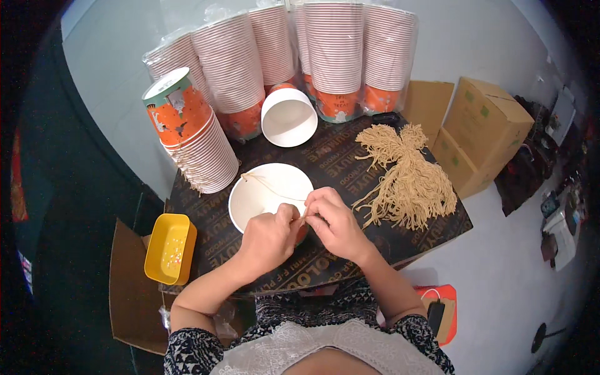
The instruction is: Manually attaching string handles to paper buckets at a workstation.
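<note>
A white-lined paper bucket (257,195) stands mouth up near the middle of the dark table. Over its mouth runs a thin tan cord (275,191), one end at the far left of the rim. My left hand (267,240) is closed on this cord at the near right of the rim. Right beside it, my right hand (336,225) pinches the cord between thumb and fingers, the fingertips of both hands almost touching. The fingers hide the cord's end and the rim there. To the right lies a bundle of tan cords (412,181), tied near its top.
Tall bagged stacks of paper buckets (334,50) line the back. An upside-down orange stack (199,147) with cords hanging stands left. Another bucket (289,117) lies tipped. A yellow bin (191,250) holding small pale bits is at the left edge; cardboard boxes (487,125) stand right.
</note>
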### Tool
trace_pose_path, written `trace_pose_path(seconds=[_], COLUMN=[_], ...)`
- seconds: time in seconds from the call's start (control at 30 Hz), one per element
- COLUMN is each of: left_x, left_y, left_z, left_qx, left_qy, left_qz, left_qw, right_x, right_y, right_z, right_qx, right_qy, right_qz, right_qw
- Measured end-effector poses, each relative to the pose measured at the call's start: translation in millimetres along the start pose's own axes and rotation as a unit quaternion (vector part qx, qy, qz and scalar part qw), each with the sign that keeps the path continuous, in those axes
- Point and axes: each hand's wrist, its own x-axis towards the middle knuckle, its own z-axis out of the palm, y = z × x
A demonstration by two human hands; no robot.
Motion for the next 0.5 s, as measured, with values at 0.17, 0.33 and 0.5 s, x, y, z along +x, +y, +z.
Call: trace_pose_path(seconds=[0.17, 0.33, 0.5], left_x=[5, 7, 10], left_y=[-2, -5, -8], left_z=[-11, -9, -3], left_qx=[-0.188, -0.157, -0.112], left_qy=[-0.049, -0.03, -0.018], left_qz=[-0.147, -0.157, -0.162], left_qw=[0.97, 0.975, 0.98], right_x=[-14, -25, -24], right_y=[-10, -13, -11], right_z=[7, 9, 4], right_qx=[-0.115, -0.143, -0.1], right_qy=[0.039, 0.032, -0.022], right_qz=[-0.064, -0.095, -0.138], right_qw=[0.991, 0.985, 0.985])
